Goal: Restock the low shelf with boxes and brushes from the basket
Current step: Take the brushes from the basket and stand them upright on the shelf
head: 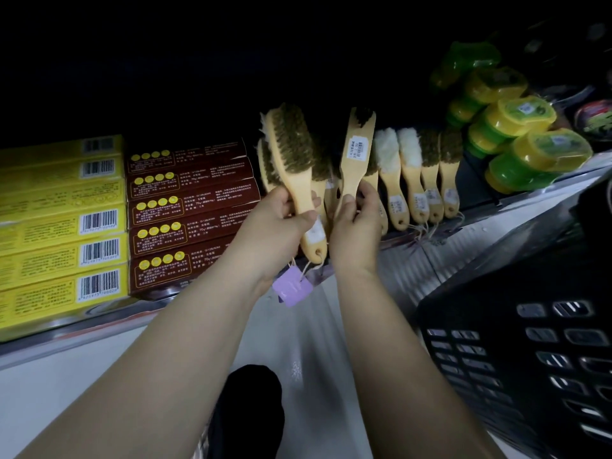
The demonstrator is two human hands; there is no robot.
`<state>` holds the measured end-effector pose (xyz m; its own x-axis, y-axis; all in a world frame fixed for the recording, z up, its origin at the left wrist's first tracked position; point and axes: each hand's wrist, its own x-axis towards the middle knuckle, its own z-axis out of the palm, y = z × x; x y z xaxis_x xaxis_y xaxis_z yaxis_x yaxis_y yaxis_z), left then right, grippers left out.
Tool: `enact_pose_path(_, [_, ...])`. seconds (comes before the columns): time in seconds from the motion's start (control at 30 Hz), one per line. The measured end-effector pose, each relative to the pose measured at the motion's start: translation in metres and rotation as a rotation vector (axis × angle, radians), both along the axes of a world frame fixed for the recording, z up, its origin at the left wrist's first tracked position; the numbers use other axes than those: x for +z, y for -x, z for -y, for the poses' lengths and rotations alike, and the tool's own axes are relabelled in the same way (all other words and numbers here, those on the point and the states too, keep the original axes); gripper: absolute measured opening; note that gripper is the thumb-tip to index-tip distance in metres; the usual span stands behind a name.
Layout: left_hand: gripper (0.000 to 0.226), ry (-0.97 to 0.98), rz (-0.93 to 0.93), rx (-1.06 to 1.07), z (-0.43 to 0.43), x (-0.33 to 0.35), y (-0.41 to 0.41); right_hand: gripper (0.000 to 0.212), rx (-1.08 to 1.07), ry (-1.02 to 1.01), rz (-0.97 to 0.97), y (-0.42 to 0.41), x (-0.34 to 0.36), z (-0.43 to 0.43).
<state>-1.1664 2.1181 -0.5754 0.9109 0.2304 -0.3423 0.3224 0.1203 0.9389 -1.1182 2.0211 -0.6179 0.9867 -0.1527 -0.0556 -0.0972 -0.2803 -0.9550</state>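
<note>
Brushes [417, 173] stand in a row on the low shelf [99, 321], handles toward us, and two more are in our hands. Our left hand [281, 217] grips a bristle brush [291, 150] by its handle, and a purple tag [293, 289] hangs from its cord. Our right hand [359, 220] pinches the handle of a second brush [356, 150], held upright with its label toward us. Both are in front of the shelf, just left of the row.

We judge the task to be well along. The yellow boxes [59, 226] and the dark red boxes [188, 207] lie stacked on the shelf, and these two brushes are not yet set down.

The black basket [530, 326] at the right is cut off by the frame, so we cannot tell what remains inside. The back of the shelf is dark. The brushes behind our hands are partly hidden, and the print on the boxes is too small to read.
</note>
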Motion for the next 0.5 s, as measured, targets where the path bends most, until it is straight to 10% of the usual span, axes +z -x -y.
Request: enact_pose_path(0.5, [0.022,-0.076,-0.074,0.027,0.009,-0.016,-0.002,0.027,0.214,0.461,-0.009,-0.001,-0.002,0.012])
